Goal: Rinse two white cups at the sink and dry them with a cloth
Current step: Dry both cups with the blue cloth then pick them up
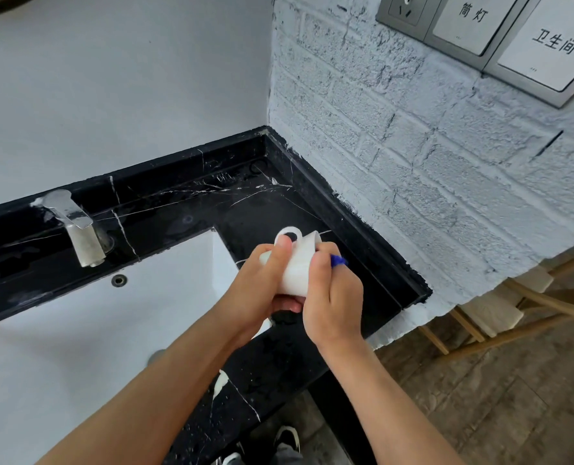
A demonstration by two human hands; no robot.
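Two wall switches on the painted brick wall (429, 156) carried black Chinese labels. The middle switch (466, 23) read 筒灯, and the right switch (550, 50) read 卫生间. The socket (404, 8) beside them showed no readable text.

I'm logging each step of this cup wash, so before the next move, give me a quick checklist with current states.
1. Cup held: ok, left hand and right hand both grip it.
2. Cloth in hand: ok, a blue bit shows by the right fingers.
3. Cup over counter, not sink: ok.
4. Faucet off: ok, no stream seen.
5. Cup dry: cannot tell.
6. Second cup located: not ok, none in view.
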